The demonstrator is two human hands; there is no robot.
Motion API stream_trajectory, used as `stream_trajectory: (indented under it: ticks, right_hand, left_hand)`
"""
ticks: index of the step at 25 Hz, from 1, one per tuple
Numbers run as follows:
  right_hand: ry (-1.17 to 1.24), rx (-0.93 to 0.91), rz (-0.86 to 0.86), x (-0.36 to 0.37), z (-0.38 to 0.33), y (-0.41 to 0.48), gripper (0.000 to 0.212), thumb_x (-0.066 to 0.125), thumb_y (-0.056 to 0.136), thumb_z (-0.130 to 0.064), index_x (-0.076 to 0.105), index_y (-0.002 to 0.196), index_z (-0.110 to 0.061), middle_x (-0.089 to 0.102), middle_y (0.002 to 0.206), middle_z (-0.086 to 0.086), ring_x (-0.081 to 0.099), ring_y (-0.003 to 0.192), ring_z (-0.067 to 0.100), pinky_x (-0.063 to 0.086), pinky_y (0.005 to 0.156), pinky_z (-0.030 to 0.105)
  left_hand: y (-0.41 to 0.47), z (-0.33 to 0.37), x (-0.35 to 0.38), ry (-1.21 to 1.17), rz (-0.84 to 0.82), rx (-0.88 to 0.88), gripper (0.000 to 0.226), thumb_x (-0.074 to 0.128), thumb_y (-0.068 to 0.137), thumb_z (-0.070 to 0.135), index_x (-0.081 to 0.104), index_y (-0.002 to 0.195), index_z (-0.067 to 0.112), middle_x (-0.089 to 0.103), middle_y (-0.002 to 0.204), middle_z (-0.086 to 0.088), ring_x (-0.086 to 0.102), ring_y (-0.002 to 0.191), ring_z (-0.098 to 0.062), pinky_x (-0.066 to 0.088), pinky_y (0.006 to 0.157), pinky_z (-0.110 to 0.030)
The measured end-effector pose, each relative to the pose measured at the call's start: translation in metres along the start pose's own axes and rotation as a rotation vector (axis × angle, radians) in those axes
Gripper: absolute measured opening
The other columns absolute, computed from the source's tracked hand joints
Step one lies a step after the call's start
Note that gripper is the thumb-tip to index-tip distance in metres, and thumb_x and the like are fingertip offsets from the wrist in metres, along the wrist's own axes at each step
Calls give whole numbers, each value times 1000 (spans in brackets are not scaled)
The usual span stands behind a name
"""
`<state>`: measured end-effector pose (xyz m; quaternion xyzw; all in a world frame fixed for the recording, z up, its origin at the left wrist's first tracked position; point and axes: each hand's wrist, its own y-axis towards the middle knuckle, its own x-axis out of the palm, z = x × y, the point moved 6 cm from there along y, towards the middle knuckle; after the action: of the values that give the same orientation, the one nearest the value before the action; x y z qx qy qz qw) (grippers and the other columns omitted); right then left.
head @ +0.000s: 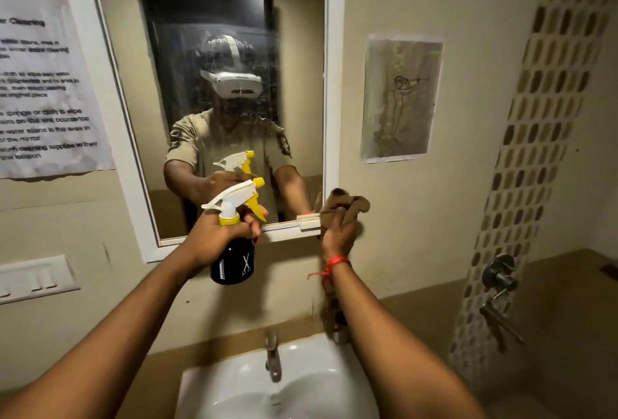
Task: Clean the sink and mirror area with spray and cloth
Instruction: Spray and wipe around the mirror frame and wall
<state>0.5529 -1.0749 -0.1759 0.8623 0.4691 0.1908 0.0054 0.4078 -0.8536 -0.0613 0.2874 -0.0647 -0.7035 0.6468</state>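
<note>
A white-framed mirror hangs on the beige wall, its glass misted with streaks and droplets in the middle. My left hand grips a black spray bottle with a white and yellow trigger head, held up in front of the mirror's lower edge with the nozzle facing the glass. My right hand clutches a brown cloth bunched against the mirror's lower right corner. A red thread circles that wrist. Below, a white sink with a chrome tap sits under my arms.
A printed cleaning notice is taped left of the mirror, a sketch on paper to the right. A white switch panel sits low on the left wall. Chrome shower valves project beside a mosaic tile strip.
</note>
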Motion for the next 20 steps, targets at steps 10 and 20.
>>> stream_trajectory:
  ticks: [10, 20]
  right_hand:
    - [-165, -470, -332, 28, -104, 42, 53, 50, 88, -59, 56, 116, -15, 68, 116, 7, 65, 110, 24, 53, 92, 39]
    - [-364, -493, -113, 17, -105, 11, 65, 38, 86, -64, 54, 112, -6, 62, 111, 15, 60, 106, 35, 50, 81, 38]
  left_hand:
    - [73, 55, 58, 6, 307, 20, 8, 68, 68, 3, 71, 74, 7, 73, 80, -5, 66, 81, -21, 55, 94, -54]
    - [108, 98, 44, -5, 462, 26, 31, 73, 63, 14, 77, 94, 13, 79, 102, -3, 73, 97, -33, 56, 95, -56]
